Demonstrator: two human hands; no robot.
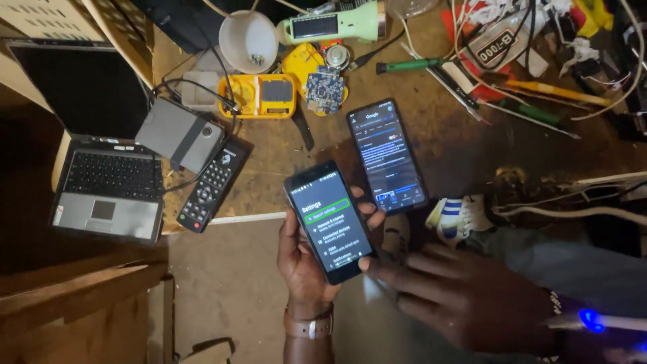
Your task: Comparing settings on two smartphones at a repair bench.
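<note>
The left hand [304,259] is curled around a black smartphone [329,220], palm behind the case and fingertips wrapping its right edge, so the lit menu screen faces up just off the edge of the table [269,162]. The right hand [465,293] holds nothing: its fingers are spread loosely, the index tip near the phone's lower right corner. Just beyond the fingertips of the left hand, a second smartphone [387,156] lies flat on the table with its screen lit. Farther off to the left are a black remote control [212,184], a grey box [179,135] and an open laptop [101,162]. To work the screen well, I judge the left hand should keep the phone steady and level while one fingertip of the right taps lightly, without covering the list.
</note>
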